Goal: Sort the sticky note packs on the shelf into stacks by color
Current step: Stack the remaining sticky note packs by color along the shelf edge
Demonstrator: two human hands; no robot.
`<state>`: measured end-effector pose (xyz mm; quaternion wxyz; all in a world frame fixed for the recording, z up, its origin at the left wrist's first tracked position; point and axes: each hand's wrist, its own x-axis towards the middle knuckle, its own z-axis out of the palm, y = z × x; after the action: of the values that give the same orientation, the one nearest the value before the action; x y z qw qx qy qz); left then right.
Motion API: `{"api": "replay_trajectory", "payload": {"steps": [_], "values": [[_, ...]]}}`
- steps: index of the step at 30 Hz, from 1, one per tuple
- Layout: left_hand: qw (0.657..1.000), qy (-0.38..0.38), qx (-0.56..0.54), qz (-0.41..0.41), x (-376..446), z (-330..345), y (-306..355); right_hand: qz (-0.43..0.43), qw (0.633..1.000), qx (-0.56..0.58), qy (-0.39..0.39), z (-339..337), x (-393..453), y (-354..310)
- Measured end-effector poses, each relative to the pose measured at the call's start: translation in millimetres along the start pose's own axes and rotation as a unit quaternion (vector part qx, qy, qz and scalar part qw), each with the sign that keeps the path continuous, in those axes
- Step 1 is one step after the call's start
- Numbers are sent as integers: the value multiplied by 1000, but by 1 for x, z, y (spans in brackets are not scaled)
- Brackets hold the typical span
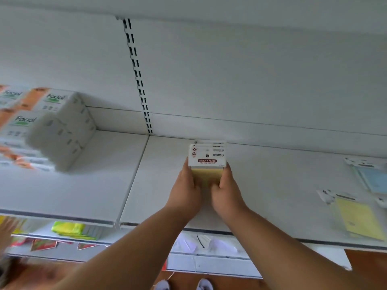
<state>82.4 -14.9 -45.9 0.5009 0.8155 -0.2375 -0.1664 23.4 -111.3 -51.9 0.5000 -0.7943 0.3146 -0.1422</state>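
Sticky note packs [207, 162] in yellow, piled one on another with white header cards reading "STICKY NOTE", sit on the white shelf [272, 185] squeezed between both hands. Left hand [184, 193] presses against the pile's left side, fingers curled round its edge; right hand [227, 193] does the same on the right side, thumb up along the pack. Both hands hold the same pile, which rests on the shelf surface just ahead of the knuckles. Well off to the right of the right hand lie a loose yellow pack [360, 218] and, beyond it, a blue pack [374, 178], both flat on the shelf. Far to the left of the left hand stand blurred facial tissue boxes [52, 124].
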Motion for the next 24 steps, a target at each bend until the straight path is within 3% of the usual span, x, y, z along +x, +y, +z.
{"api": "replay_trajectory", "payload": {"steps": [9, 14, 18, 24], "values": [[998, -39, -10, 44, 3, -3, -9, 18, 998, -49, 35, 2, -9, 1], [998, 0, 35, 61, -1, 2, -14, 5, 995, -32, 96, 1, -19, 3], [992, -10, 110, 61, 6, 10, -16, 27, 995, -70, 61, -9, -12, 12], [993, 8, 118, 12, 22, 19, -1, 13, 993, -105, 47, -29, 12, 7]]}}
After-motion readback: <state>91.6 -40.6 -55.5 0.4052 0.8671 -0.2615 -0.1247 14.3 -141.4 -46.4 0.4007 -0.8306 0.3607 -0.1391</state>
